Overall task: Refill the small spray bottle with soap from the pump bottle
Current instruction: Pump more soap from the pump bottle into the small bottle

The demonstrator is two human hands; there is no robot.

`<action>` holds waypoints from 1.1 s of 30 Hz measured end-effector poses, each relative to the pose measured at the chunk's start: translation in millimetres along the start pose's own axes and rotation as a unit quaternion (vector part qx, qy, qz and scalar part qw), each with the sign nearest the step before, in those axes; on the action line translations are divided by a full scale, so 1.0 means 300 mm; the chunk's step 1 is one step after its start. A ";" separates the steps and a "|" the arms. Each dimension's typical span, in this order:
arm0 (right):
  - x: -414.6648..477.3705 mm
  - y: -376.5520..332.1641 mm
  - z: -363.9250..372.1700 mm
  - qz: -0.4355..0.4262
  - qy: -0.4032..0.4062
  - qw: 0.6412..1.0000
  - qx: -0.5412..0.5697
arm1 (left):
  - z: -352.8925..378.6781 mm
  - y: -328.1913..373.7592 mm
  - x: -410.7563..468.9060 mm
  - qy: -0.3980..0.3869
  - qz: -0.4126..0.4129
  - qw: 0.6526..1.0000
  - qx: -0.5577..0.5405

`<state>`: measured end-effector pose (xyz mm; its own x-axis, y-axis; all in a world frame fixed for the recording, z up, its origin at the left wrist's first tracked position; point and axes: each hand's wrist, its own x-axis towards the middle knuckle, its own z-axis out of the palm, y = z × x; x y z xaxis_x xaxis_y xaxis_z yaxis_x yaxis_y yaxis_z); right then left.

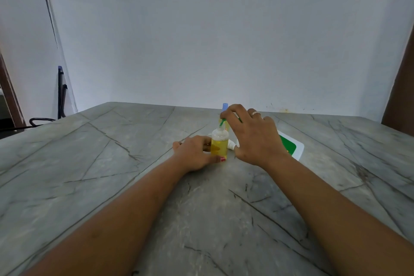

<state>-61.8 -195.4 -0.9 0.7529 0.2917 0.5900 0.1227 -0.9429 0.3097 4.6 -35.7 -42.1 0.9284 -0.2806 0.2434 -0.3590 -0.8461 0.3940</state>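
Observation:
A small clear bottle [219, 144], partly filled with yellow liquid, stands upright on the grey marble table [112, 163]. My left hand [195, 152] grips its lower body from the left. Above it, my right hand [253, 134] pinches a thin green piece [222, 122] at the bottle's mouth. A white bottle with a green label [290, 144] lies on its side behind my right hand, its white nozzle [231, 145] pointing left. A second bottle with a blue cap [225, 106] stands behind, mostly hidden by my fingers.
The table runs up to a white wall at the back. A dark chair [42, 120] and a black upright frame [61, 92] stand off the table's far left corner. A brown door edge [401, 87] shows at the right.

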 end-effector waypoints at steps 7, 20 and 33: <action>0.005 -0.006 0.003 -0.001 -0.007 1.000 -0.005 | -0.003 0.003 -0.006 0.001 0.001 1.000 -0.005; 0.006 -0.007 0.003 0.006 -0.003 1.000 -0.003 | 0.001 0.003 -0.003 0.005 0.001 1.000 0.004; 0.011 -0.006 0.006 0.005 0.002 1.000 -0.001 | 0.000 0.005 -0.003 0.002 -0.003 1.000 0.007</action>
<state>-58.5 -193.1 -1.0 0.7514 0.2828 0.5962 0.1136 -0.9454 0.3054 3.3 -36.7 -41.7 0.9305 -0.2731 0.2442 -0.3513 -0.8540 0.3837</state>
